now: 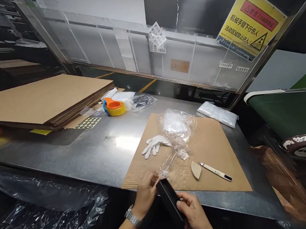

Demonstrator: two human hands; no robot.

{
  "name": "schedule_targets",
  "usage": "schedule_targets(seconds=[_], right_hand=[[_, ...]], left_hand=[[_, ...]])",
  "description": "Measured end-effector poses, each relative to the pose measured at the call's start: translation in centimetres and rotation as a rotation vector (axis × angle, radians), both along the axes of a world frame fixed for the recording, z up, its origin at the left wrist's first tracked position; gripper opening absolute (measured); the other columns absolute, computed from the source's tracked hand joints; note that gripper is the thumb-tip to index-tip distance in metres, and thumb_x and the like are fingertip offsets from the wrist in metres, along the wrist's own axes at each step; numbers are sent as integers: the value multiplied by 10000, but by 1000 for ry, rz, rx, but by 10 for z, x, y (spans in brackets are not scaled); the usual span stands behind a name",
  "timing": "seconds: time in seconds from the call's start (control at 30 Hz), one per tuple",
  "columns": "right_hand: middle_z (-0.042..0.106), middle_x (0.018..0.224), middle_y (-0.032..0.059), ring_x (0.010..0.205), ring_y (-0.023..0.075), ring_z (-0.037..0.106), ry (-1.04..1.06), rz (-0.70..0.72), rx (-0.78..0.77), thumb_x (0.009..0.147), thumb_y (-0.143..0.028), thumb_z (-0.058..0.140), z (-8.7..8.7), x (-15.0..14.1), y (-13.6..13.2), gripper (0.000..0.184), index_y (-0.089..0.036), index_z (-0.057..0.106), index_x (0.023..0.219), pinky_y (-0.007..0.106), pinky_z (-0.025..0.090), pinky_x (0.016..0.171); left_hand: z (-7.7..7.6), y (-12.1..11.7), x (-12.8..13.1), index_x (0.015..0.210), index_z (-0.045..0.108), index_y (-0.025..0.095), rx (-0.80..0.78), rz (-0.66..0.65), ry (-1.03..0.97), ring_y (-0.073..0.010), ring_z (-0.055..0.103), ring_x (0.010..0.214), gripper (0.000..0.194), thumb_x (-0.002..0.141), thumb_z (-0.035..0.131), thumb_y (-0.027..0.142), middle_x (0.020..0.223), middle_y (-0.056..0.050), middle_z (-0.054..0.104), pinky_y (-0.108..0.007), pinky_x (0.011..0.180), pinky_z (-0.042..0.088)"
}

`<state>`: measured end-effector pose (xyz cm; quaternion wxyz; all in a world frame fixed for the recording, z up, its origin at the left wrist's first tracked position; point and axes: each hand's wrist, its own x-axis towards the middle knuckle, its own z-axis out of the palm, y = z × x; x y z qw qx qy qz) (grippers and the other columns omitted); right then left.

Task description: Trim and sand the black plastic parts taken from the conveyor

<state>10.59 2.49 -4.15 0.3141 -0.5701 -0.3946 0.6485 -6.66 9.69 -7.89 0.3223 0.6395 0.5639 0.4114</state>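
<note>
In my right hand (192,212) is a long, narrow black open-ended box (169,199), tilted at the table's front edge, thumb on its side. My left hand (147,189), with a metal watch on the wrist, is closed near the box's upper end, its fingers slightly blurred. Clear plastic film (167,165) runs from its fingertips back over a cardboard sheet (223,149). On that sheet lie a white glove (156,144), a clear plastic bag with white contents (175,122), a wedge-shaped beige piece (196,170) and a pen-like knife (215,171) marked A26.
A cardboard stack (53,99) stands left on the metal table (109,156). Behind are a yellow-orange tape dispenser (114,107), a black-filled bag (140,102) and a plastic packet (218,114). A green conveyor (284,104) is at right; a clear panel (135,52) rises behind.
</note>
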Motion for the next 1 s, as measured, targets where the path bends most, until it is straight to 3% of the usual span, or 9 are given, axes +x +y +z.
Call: schedule_targets(seconds=[0.13,0.27,0.37,0.47,0.63,0.73,0.8,0.9,1.0], right_hand=[[432,451,-77,260,23,308,5,23,-116,729,-419,480,-2,-2,2,335,-137,605,861,124,211,248],[441,497,-67,263,34,285,-140,-61,-82,773,-406,369,-11,-7,7,378,-142,570,953,145,176,249],[476,520,-42,318,68,367,-307,-75,25,800,-354,324,-13,-9,9,377,-155,583,988,177,253,311],[551,575,0,528,136,531,-506,-47,195,783,-278,398,-9,-12,9,293,-193,634,934,231,376,526],[627,670,64,697,226,602,-732,27,335,758,-194,444,-4,-15,11,287,-217,648,959,307,379,686],[627,666,49,688,211,608,-751,61,371,754,-184,457,-5,-12,20,294,-206,608,1005,289,397,668],[596,595,0,566,164,587,-722,75,367,778,-199,428,-7,-7,27,286,-194,551,1036,245,407,572],[522,491,-67,341,110,466,-671,100,339,830,-223,317,-9,-4,34,281,-177,475,1058,198,347,392],[565,546,-35,432,139,538,-667,137,395,814,-216,343,-7,-8,33,359,-156,438,1154,221,389,432]], left_hand=[[5,5,-4,636,564,170,-76,-129,-35,-150,569,559,340,851,449,407,592,-7,595,-244,537,458],[9,-1,-7,661,585,168,-80,-197,4,-129,548,485,340,871,427,384,547,10,586,-222,482,436],[5,-11,-5,680,589,181,-7,-147,78,-146,562,548,275,859,466,349,596,0,591,-242,532,437],[-3,-16,-1,742,570,178,107,-45,146,-184,578,667,206,859,467,312,707,-39,593,-287,603,450],[-6,-16,6,977,572,170,300,-65,233,-210,571,762,192,881,413,222,812,-73,607,-349,685,465],[6,-20,7,944,602,215,392,-206,280,-187,566,726,184,865,438,184,782,-38,620,-315,661,467],[16,-22,5,942,598,220,425,-254,304,-179,562,708,179,856,452,162,774,-30,619,-300,639,462],[29,-23,0,886,566,177,428,-203,323,-184,549,687,145,863,432,127,732,-45,587,-308,611,447],[39,-25,2,874,544,175,454,-225,323,-172,545,683,127,863,433,115,726,-39,575,-294,609,448]])
